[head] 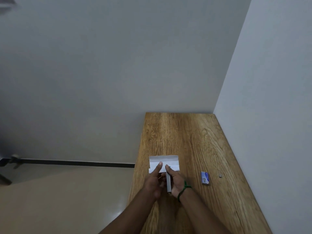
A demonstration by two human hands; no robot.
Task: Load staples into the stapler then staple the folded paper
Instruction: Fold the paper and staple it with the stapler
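Note:
A folded white paper [167, 160] is held over the wooden table [194, 135]. My left hand [154, 180] grips its near edge, thumb lying on top. My right hand [175, 180], with a green thread band at the wrist, is closed around a grey stapler [168, 184] whose front end meets the paper's near edge. The stapler's jaw is hidden by my fingers. A small blue staple box [205, 178] lies on the table to the right of my hands.
A small grey strip of staples [220, 175] lies right of the box. White walls close the table's far end and right side. The table's left edge drops to a beige floor [59, 200].

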